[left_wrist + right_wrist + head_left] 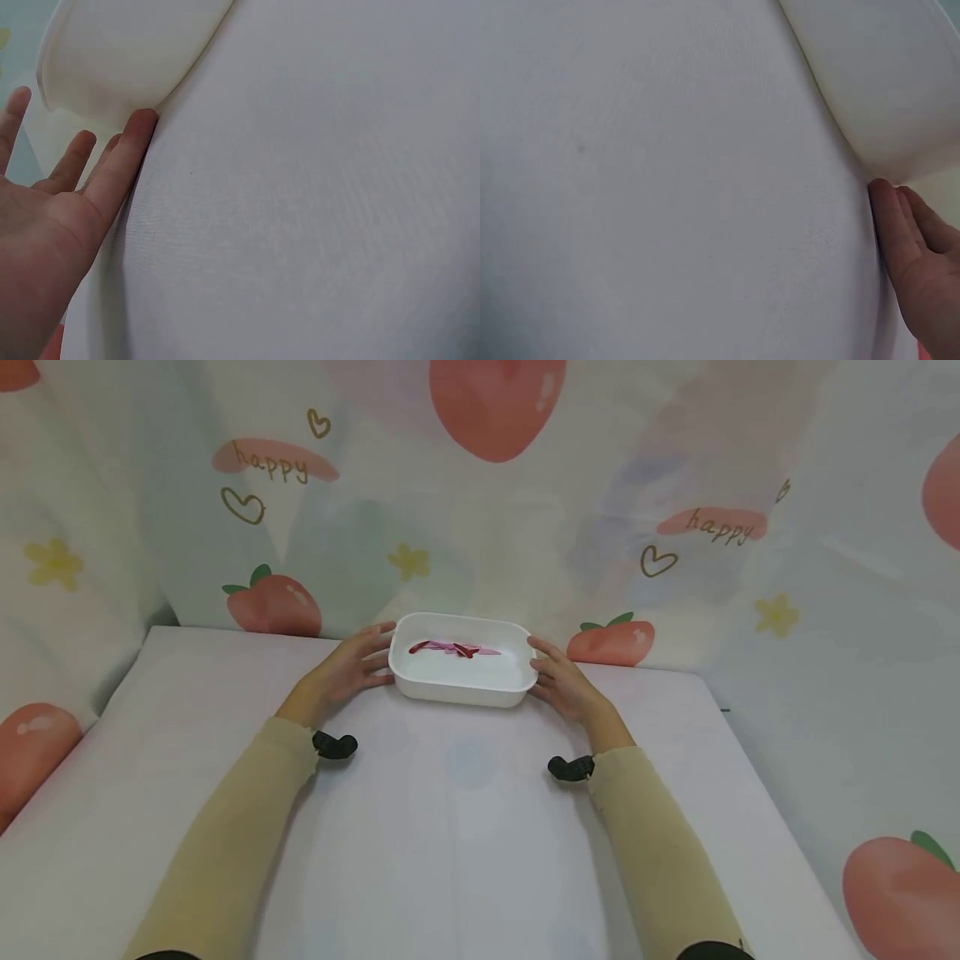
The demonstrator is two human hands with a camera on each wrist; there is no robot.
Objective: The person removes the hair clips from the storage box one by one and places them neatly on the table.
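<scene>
A white rectangular tub [457, 693] with rounded corners stands near the table's back edge. Slim pink, purple and dark red pieces [465, 651] lie in a loose row on its floor; they are too small to name. My left hand [348, 667] is at the tub's left end, its extended fingers [124, 161] at the wall, low down by the table. At the opposite end, my right hand [564, 683] has its fingertips along the wall and rim. In the right wrist view, straight fingers [892, 217] reach the tub's lower corner.
The table [420, 843] has a white cloth over it. Right behind the tub rises a backdrop [495, 543] printed with peaches, hearts and yellow flowers, which also runs along both sides. A small black device [335, 746] sits at the left cuff, another [572, 768] at the right.
</scene>
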